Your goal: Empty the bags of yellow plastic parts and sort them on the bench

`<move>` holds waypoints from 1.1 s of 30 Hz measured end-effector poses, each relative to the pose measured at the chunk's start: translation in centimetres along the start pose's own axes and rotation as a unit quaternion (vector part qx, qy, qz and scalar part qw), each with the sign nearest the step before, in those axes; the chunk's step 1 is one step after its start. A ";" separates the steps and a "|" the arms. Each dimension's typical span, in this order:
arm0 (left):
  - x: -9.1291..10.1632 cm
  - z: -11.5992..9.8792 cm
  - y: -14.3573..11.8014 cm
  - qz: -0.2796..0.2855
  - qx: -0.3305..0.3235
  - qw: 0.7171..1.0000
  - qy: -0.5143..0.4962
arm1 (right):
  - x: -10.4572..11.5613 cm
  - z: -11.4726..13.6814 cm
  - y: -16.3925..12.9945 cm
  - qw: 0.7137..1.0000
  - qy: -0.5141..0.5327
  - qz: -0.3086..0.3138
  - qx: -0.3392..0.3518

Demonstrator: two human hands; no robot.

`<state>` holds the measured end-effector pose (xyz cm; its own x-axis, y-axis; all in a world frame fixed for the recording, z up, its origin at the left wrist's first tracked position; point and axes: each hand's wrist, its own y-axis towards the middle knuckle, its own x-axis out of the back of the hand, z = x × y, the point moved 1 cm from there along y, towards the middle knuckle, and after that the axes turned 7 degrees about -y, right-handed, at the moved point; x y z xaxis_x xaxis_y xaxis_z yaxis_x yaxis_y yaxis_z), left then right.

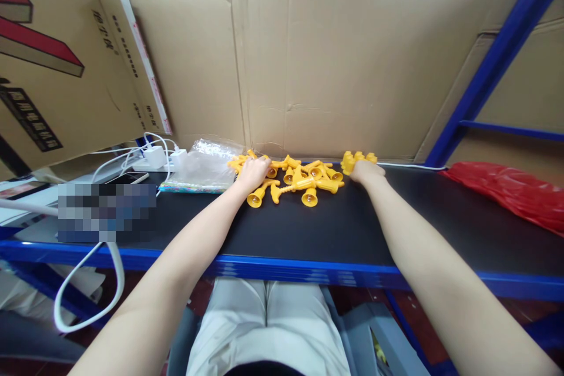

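Several yellow plastic parts lie in a loose pile on the black tabletop; some end in a bell-shaped cup (309, 197), others are thin handle-like pieces (282, 189). At the pile's left end, my left hand (255, 173) is closed, its fingers curled down onto yellow parts (237, 163) that stick out past it. Farther right, my right hand (368, 173) is wrapped against a cluster of lumpy yellow pieces (349, 161), apart from the pile. Both sets of fingertips are partly hidden.
A clear plastic bag (207, 163) lies left of the pile, near white chargers (155, 157) and cables. A red plastic bag (506, 191) is on the right. Cardboard (330, 70) walls the back; a large box (66, 59) leans in at upper left. Blue metal edges the table.
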<state>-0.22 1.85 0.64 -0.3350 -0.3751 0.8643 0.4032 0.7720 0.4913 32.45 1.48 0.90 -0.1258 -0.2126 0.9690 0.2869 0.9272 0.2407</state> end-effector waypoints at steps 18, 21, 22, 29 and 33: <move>3.8 -1.5 1.0 -0.265 0.131 0.740 -0.604 | 6.4 7.9 -5.2 0.880 0.210 -0.295 0.307; 4.1 -2.8 0.8 -0.228 0.124 0.731 -0.632 | 6.5 9.3 -5.8 0.847 0.271 -0.290 0.354; 4.1 -3.0 0.7 -0.217 0.121 0.730 -0.637 | 6.4 9.6 -5.8 0.843 0.282 -0.285 0.358; 3.5 -3.0 0.5 -0.166 0.110 0.736 -0.647 | 5.4 9.5 -4.6 0.884 0.223 -0.232 0.340; 3.6 -3.4 0.4 -0.158 0.116 0.735 -0.649 | 5.7 9.6 -4.8 0.892 0.221 -0.211 0.333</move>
<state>1.57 -0.93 4.35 -0.9715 0.1355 -0.1942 0.0253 0.8747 0.4839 21.28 -1.26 4.68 0.3389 -0.5511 0.7625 -0.3439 0.6818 0.6456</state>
